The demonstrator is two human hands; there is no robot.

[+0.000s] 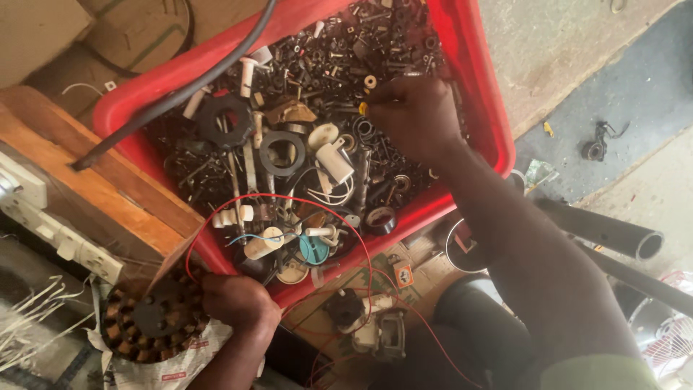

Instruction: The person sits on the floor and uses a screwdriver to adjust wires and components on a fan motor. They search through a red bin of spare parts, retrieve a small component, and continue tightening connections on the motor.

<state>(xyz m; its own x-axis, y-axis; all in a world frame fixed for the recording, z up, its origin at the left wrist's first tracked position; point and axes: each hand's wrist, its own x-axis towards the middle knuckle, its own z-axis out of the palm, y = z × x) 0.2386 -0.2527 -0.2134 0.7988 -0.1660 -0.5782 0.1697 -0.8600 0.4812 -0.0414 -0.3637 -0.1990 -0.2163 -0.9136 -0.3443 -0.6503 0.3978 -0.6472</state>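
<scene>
The motor stator core (148, 321) sat off the near left corner of the red plastic tub (485, 108), on a printed sack, with the left hand (237, 302) gripping its right edge; looked heavy and rigid, probably best grabbed by the outer rim. Right hand (413, 115) was pinched on something tiny among the screws and bolts (339, 54) by the tub's right wall, couldn't tell what. Grimy workshop floor, wooden bench (86, 173) left.
</scene>
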